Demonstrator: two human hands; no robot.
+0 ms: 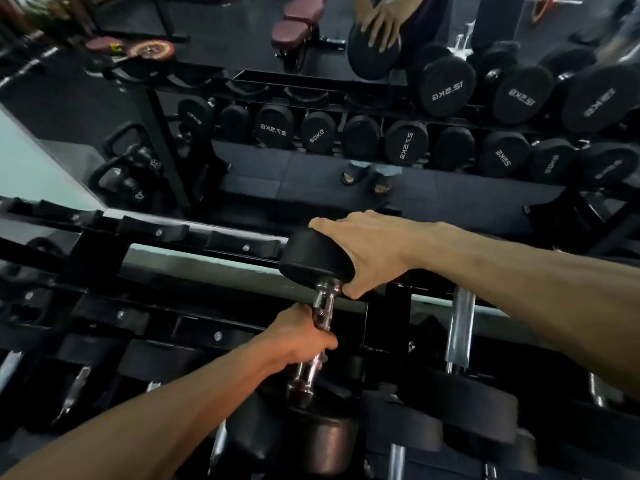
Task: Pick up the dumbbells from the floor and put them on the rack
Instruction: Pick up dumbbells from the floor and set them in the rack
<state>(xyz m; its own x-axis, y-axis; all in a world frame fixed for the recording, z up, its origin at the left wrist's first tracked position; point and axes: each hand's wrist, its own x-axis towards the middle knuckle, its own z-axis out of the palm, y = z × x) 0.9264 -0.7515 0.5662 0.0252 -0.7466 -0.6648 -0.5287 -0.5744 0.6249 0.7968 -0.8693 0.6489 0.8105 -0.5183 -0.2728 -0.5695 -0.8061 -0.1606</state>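
A black dumbbell (311, 261) with a chrome handle lies across the top tier of the black rack (166, 233), its far head at the back rail and its near head low in the frame. My left hand (301, 336) grips the chrome handle. My right hand (367, 252) lies over the far head, fingers curled round its rim.
A mirror behind the rack reflects rows of dumbbells (446, 86), kettlebells (128, 168) and a bench (294, 26). Another dumbbell with a chrome handle (459, 330) lies on the rack just right of mine. More dumbbells fill the lower tiers. Empty cradles (242, 242) run along the top rail to the left.
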